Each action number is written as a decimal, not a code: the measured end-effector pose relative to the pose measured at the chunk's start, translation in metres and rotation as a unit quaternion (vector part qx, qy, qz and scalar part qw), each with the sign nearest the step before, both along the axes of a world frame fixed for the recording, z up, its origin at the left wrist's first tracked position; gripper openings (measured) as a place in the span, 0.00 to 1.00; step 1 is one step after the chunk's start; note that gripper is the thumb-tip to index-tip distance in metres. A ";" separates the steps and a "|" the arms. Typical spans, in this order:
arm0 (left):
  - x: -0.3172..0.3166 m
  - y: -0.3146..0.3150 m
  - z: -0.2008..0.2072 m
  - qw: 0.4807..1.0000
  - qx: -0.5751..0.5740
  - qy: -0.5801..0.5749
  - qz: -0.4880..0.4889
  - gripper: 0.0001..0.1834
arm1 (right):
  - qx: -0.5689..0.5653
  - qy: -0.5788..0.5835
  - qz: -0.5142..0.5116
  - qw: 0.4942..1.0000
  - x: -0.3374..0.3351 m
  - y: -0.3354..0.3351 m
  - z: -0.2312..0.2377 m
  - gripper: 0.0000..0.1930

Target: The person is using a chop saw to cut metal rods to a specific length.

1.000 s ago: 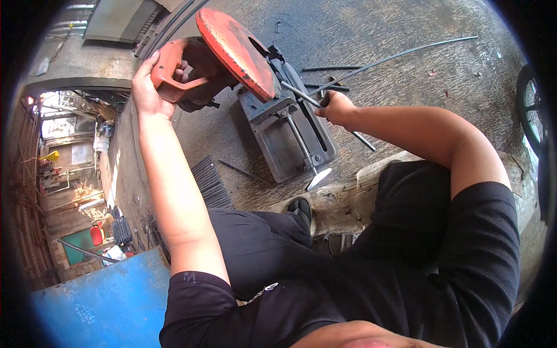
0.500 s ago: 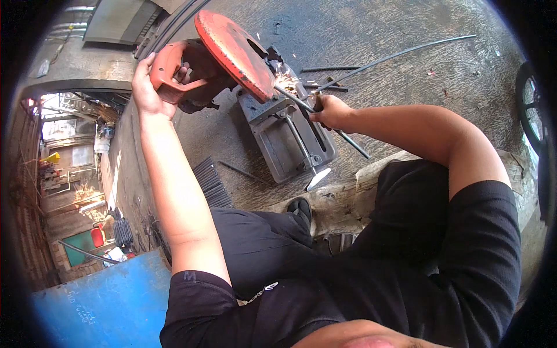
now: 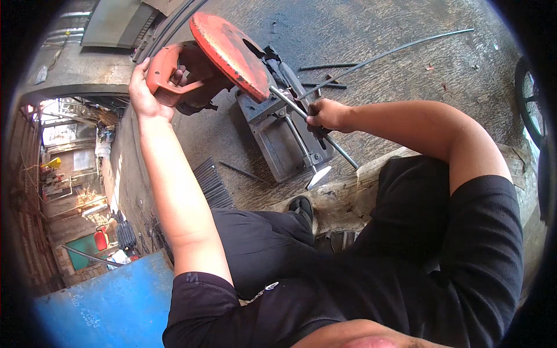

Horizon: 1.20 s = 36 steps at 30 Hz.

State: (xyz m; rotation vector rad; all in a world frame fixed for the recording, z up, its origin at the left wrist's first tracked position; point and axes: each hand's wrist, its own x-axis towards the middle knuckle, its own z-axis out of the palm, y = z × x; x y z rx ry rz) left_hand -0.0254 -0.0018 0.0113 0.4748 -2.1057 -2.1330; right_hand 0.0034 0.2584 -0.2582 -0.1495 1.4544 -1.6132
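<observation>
My left hand is wrapped around the orange handle of a chop saw. Its worn orange blade guard tilts over the grey base, which has a vise screw and a pale crank handle. My right hand is closed on a metal rod that slants across the base. The rod's upper end lies beside the guard's lower edge. The blade is mostly hidden by the guard.
Cut rods lie in a row left of the base, with a loose rod beside them. Beyond the saw lie a long thin rod and short dark bars. A blue panel stands lower left; a wheel is at right.
Sparks at the blade have stopped. My right hand and the rod have shifted slightly, the rod's near end swinging left and toward me. The saw handle has moved slightly left with my left hand.
</observation>
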 end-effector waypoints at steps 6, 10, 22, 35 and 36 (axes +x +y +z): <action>-0.007 -0.017 -0.004 0.999 -0.006 0.022 -0.037 0.27 | 0.021 -0.007 0.005 1.000 -0.005 0.001 0.000 0.09; -0.009 -0.022 -0.005 0.999 -0.014 0.028 -0.040 0.27 | 0.011 -0.025 0.002 1.000 -0.005 0.002 -0.003 0.10; -0.003 -0.009 -0.004 0.999 0.013 0.027 -0.014 0.28 | 0.334 0.398 -0.003 0.854 -0.084 0.029 0.008 0.20; -0.001 -0.007 -0.004 1.000 0.001 0.027 -0.010 0.29 | 0.396 0.508 0.049 0.763 -0.109 0.005 0.058 0.20; 0.000 -0.006 -0.004 1.000 -0.001 0.028 -0.010 0.28 | 0.389 0.512 0.049 0.764 -0.110 0.003 0.057 0.20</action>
